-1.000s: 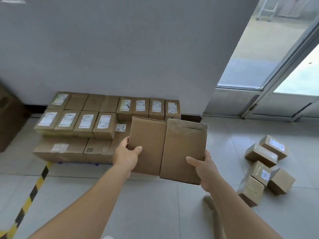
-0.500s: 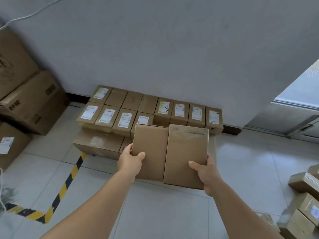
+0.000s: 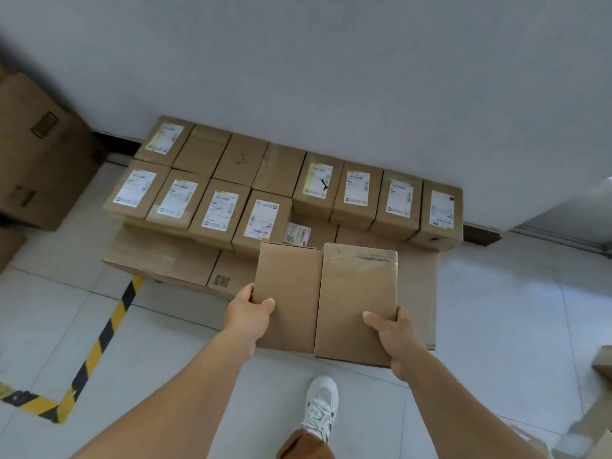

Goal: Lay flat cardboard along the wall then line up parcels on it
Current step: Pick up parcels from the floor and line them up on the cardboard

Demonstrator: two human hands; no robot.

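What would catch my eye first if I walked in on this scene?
Two plain brown parcels held side by side at centre, the left hand gripping one and the right hand the other. Behind them, rows of labelled parcels sit on flat cardboard against the grey wall. A yellow-and-black floor stripe runs at lower left.
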